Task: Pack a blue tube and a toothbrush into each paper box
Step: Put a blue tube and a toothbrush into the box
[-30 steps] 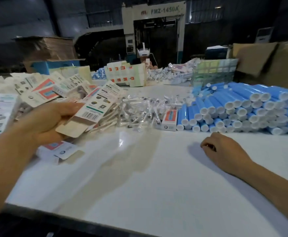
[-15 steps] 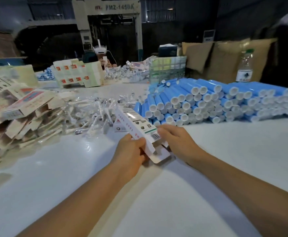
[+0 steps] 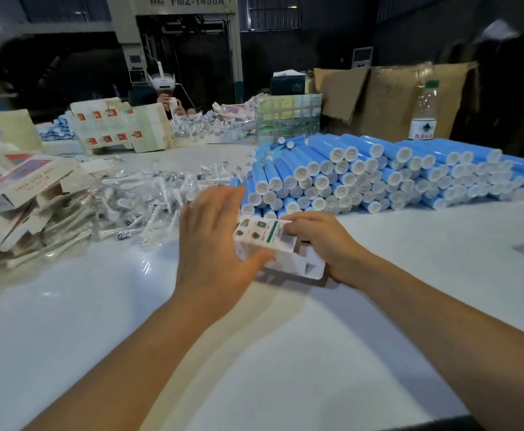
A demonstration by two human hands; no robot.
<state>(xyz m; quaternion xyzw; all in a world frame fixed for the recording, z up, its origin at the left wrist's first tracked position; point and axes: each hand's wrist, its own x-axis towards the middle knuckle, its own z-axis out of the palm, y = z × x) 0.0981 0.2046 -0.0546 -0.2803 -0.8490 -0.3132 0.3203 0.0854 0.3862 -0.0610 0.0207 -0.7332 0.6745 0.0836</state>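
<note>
Paper box [image 3: 265,241]: one, white with green and dark print, partly erected, at the middle of the white worktop [image 3: 285,353], its open end flaps [image 3: 308,264] splayed toward 5 o'clock. Left hand [image 3: 215,244]: fingers straight and spread, palm flat against the box's 9 o'clock side, thumb lying along its near lower edge; not curled round it. Right hand [image 3: 319,241]: fingers bent over the box's top at its 3 o'clock end, grasping it. Blue tubes [image 3: 378,175]: a large stack with white end caps facing the camera, at 1 to 2 o'clock of the box, the nearest caps just beside the hands. Toothbrushes [image 3: 148,200]: a loose heap in clear wrappers, at 10 to 11 o'clock of the box, spread across the worktop. Flat box blanks [image 3: 21,188]: a tumbled pile with red and white print, at 9 o'clock, at the worktop's left edge. Far side, 12 o'clock: a second person [image 3: 165,98] wearing a white headset, seated behind further boxes [image 3: 114,126] and wrapped goods. Water bottle [image 3: 423,115]: clear, green cap, upright at 2 o'clock behind the tube stack, in front of brown cardboard [image 3: 388,98]. Whether the box holds anything cannot be told from this view.
</note>
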